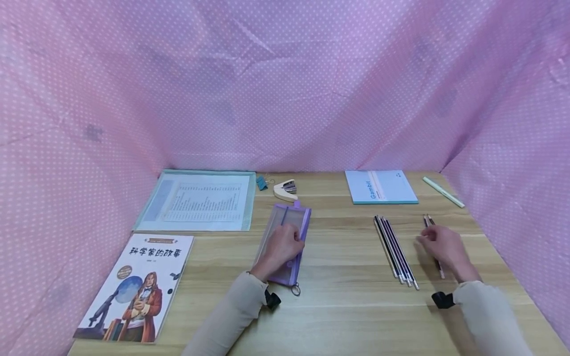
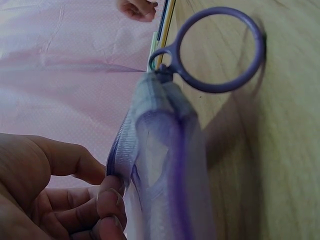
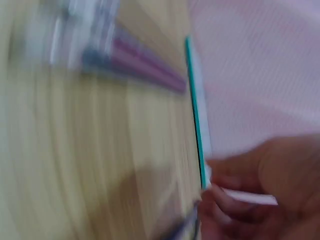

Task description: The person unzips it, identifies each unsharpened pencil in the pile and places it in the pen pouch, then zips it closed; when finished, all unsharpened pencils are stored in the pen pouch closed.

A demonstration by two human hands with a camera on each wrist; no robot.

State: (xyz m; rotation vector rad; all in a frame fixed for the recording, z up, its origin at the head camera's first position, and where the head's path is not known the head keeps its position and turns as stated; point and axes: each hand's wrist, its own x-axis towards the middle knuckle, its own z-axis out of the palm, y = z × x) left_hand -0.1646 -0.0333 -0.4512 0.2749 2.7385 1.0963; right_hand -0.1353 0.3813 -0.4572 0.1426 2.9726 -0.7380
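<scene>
My left hand [image 1: 289,241] lies on a purple mesh pencil pouch [image 1: 276,232] at the middle of the wooden desk. Its curled fingers [image 2: 107,200] pinch the pouch's zipper edge [image 2: 165,165]. The pouch's ring pull [image 2: 220,50] lies on the wood toward me. My right hand [image 1: 426,242] sits over two dark pencils [image 1: 429,221] at the right, fingers curled round them; a pencil end [image 1: 441,273] sticks out under the wrist. The right wrist view is blurred and shows fingers [image 3: 235,200] pinching a thin white shaft. Several more pencils [image 1: 396,249] lie in a row left of that hand.
A light blue notebook [image 1: 380,187] and a pale green pen [image 1: 443,192] lie at the back right. A white stapler [image 1: 286,189], a teal binder clip [image 1: 261,183] and a clear document folder [image 1: 200,200] lie at the back left. A picture book [image 1: 138,287] lies front left. Pink cloth walls enclose the desk.
</scene>
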